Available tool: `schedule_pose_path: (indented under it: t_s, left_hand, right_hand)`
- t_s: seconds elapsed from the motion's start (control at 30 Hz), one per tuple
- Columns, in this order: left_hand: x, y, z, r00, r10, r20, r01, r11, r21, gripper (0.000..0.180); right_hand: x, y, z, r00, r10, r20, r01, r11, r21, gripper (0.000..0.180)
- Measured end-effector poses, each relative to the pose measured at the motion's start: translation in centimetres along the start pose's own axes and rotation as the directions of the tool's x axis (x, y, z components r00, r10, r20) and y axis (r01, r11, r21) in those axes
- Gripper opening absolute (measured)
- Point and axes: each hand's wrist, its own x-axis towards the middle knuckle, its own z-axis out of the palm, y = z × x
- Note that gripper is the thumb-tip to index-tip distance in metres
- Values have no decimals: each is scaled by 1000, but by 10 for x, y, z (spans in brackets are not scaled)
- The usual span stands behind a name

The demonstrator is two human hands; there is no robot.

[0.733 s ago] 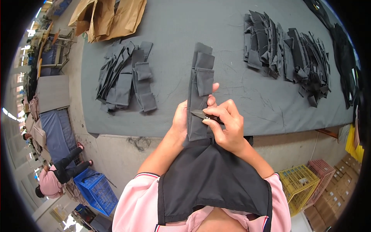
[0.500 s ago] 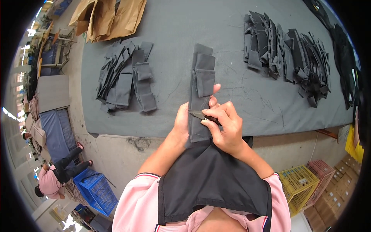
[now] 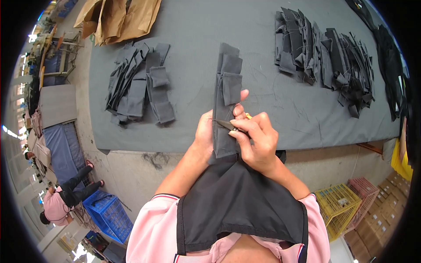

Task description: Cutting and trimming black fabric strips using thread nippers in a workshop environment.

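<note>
Over the near edge of the desk (image 3: 197, 92), the left hand (image 3: 204, 132) has its grip around folded grey cloth (image 3: 226, 98), while the right hand (image 3: 258, 138) pinches dark snips (image 3: 224, 125), tips against it. Trimming seems underway; the next move calls for steady cloth and fingers clear.

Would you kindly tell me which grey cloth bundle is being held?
The middle bundle, in the left hand; the others lie left and right on the table.
</note>
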Motion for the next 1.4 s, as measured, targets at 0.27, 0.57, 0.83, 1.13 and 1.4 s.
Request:
schedule_pose_path:
  t_s: [0.27, 0.57, 0.83, 1.13, 1.4]
  left_hand:
    - [5, 8, -9, 990, -17, 138, 21, 999, -24, 44]
    - [-4, 6, 21, 901, 419, -109, -289, 770, 568, 28]
    - [-5, 15, 24, 985, 172, -31, -131, 843, 522, 31]
    - [-9, 10, 32, 982, 156, -103, -57, 777, 627, 32]
    - [-11, 14, 33, 973, 149, -174, -2, 764, 646, 29]
  right_hand:
    - [7, -7, -15, 957, 259, 135, -286, 922, 261, 21]
    - [4, 9, -8, 718, 539, 441, -695, 521, 496, 25]
    - [4, 4, -34, 942, 334, 11, -329, 922, 206, 30]
    - [26, 23, -38, 995, -99, -4, 92, 942, -324, 29]
    - [21, 27, -35, 997, -71, -41, 55, 949, -311, 27]
